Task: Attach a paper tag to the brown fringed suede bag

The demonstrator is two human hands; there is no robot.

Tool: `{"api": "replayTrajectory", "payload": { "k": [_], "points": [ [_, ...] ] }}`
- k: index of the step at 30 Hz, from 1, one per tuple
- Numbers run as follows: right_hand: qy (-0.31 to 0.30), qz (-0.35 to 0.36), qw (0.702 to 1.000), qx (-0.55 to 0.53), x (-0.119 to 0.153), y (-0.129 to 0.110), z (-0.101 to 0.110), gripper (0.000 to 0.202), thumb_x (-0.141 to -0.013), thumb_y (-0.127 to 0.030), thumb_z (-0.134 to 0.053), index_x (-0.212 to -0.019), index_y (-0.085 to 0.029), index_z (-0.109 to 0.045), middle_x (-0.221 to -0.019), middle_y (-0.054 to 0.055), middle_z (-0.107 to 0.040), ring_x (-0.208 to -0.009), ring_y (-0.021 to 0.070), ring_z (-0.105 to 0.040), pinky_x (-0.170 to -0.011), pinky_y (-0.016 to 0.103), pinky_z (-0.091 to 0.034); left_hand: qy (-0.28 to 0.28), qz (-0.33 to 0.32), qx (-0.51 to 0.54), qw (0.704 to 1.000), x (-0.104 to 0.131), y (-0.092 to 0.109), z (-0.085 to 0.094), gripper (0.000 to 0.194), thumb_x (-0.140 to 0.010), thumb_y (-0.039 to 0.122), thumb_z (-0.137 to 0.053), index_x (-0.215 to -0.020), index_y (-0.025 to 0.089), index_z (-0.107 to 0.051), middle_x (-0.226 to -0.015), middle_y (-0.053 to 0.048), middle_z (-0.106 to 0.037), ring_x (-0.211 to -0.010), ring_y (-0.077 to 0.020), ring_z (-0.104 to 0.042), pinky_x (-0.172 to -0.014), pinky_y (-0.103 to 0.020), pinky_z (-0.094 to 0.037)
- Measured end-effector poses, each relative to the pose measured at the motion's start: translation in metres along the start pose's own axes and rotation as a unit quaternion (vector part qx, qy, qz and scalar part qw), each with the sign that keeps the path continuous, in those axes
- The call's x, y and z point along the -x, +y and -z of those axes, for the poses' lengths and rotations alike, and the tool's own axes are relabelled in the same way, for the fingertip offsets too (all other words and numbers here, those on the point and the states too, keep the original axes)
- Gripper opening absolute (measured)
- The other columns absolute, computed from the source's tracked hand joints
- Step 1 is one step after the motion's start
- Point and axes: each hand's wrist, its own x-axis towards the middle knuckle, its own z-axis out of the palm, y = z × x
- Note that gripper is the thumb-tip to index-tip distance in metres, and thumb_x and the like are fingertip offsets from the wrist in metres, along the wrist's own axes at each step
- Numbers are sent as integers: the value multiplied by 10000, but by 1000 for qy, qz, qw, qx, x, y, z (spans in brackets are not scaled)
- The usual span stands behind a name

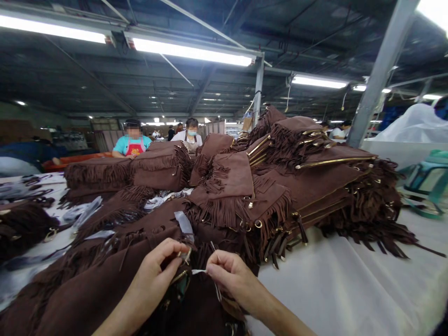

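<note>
Two bare hands and forearms, nothing worn

The left hand (159,268) and right hand (233,277) enter from the bottom edge of the frame, either side of a small white tag (199,271). Both forearms show bare: no sleeves, gloves, rings, watch or bands. Fingernails short and unpainted, as far as visible.

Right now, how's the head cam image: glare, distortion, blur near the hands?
Head view: ceiling tube lights blow out white, with more glare at the top right corner; wide-lens bending bows the roof beams and tilts the grey post; left hand and right hand are evenly lit and fairly sharp on the brown fringed bag; the pile of bags is clear; far workers are small and soft.
</note>
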Motion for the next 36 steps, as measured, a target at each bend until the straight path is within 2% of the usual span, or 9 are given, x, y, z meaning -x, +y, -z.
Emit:
{"api": "replayTrajectory", "payload": {
  "k": [3,5,9,14,18,21,26,32,36],
  "points": [
    [-15,-3,999,-31,-3,-8,2,389,-772,-550,-688,-735,-183,-566,-502,-109,-344,-435,65,-234,-415,211,-160,38,-50,-26,998,1,-7,-4,278,-794,192,-597,-1037,221,-730,-1020,-44,-715,-964,-205,-687,-868,-273,-547],
    [-13,18,1000,-5,-7,-12,6,383,-763,-535,-705,-724,-170,-596,-523,-94,-368,-468,68,-264,-439,212,-178,50,-73,-43,995,2,-14,-9,377,-767,170,-625,-1126,238,-721,-1123,-56,-709,-1066,-222,-674,-940,-285,-536],
    [17,48,997,66,-16,-8,12,350,-752,-485,-701,-677,-152,-626,-577,-59,-416,-546,86,-314,-489,224,-207,54,-99,-35,993,4,-25,-15,325,-800,167,-615,-1089,244,-742,-1101,-57,-720,-1029,-207,-698,-925,-266,-553],
    [27,45,993,104,-20,7,15,239,-791,-361,-647,-686,-146,-648,-571,-56,-420,-541,87,-323,-486,224,-204,82,-37,-26,996,5,-34,-12,282,-793,265,-664,-1056,265,-767,-1087,-48,-722,-1030,-234,-699,-929,-306,-562],
    [20,58,993,100,-24,11,17,203,-794,-327,-630,-697,-149,-644,-575,-51,-432,-553,94,-326,-490,220,-224,86,-5,-4,996,5,-41,-15,286,-804,347,-669,-1064,275,-766,-1082,-40,-700,-1023,-236,-685,-974,-334,-538],
    [17,53,993,104,-27,10,18,184,-780,-306,-618,-692,-148,-645,-559,-55,-417,-543,94,-318,-490,222,-222,84,-1,16,996,4,-38,-16,282,-794,341,-681,-1052,272,-770,-1050,-34,-697,-1006,-229,-683,-977,-324,-531],
    [18,43,992,117,-30,12,17,143,-764,-255,-597,-694,-143,-651,-559,-55,-431,-535,88,-324,-490,220,-217,63,13,17,998,-2,-21,-11,267,-772,298,-674,-1012,255,-781,-983,-38,-692,-930,-216,-691,-910,-310,-556],
    [20,41,992,117,-33,15,17,158,-770,-280,-603,-697,-147,-643,-572,-55,-436,-547,90,-326,-495,224,-225,64,-22,19,998,-10,-9,-9,262,-764,259,-616,-961,249,-788,-857,-20,-682,-796,-175,-693,-703,-221,-568],
    [23,37,992,115,-33,14,18,160,-756,-293,-605,-687,-151,-626,-565,-55,-432,-541,94,-325,-486,233,-213,65,-29,27,997,-13,-5,-9,241,-760,252,-615,-927,247,-789,-804,-5,-673,-738,-154,-686,-664,-196,-554]
  ]
}}
